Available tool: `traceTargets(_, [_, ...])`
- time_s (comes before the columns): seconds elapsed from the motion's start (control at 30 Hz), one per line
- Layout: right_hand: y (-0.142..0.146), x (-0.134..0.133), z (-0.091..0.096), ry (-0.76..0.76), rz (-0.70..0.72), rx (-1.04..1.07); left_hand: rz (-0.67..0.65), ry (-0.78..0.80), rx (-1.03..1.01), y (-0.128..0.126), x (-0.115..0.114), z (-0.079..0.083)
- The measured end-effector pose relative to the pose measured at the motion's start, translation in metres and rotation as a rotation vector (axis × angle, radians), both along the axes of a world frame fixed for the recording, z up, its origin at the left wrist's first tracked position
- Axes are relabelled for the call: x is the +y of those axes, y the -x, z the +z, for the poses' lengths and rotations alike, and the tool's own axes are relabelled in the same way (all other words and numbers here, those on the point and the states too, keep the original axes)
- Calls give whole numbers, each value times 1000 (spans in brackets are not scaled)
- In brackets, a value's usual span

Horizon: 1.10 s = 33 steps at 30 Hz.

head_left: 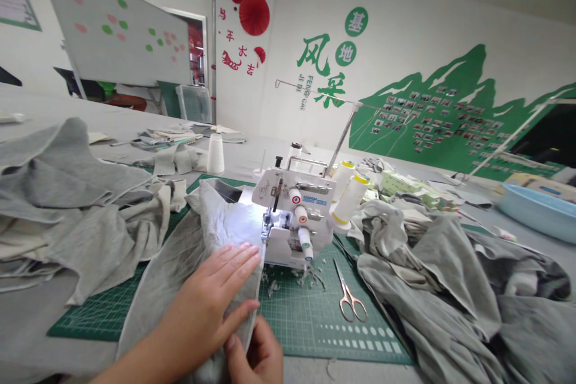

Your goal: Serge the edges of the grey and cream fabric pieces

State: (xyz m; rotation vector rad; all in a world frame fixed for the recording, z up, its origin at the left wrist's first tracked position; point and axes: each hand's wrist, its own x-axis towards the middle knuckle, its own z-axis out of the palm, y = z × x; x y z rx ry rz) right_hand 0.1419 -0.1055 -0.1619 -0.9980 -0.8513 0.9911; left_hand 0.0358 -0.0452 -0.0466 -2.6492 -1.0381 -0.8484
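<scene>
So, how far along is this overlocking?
Done, seemingly: grey trimmings on the green cutting mat. In hand: the left hand flattens grey knit fabric at the needle of the white overlock machine; the right hand pinches its edge. Left, perhaps: rumpled grey fabric heaped on both sides, sewn or not unclear.

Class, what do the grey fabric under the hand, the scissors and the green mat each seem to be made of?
The fabric looks like a soft cotton knit: matte, in limp folds, though the fibre can't be confirmed. The scissors seem to be metal, with a gold-toned sheen. The mat looks like matte plastic or rubber, printed with a grid.
</scene>
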Motion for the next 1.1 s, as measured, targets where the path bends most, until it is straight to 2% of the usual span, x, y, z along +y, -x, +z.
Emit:
traceTargets(0.43, [-1,-2,-12,12,26,-53,11,16,-11,-5,8,7])
traceTargets(0.83, [-8,-3,4,-93,42,-257,18,125,1,-7,26,16])
traceTargets(0.97, [-8,-2,4,-98,55,-256,3,84,-27,5,19,16])
traceTargets(1.1, [-6,-1,2,-93,53,-211,-25,11,-52,16,3,12])
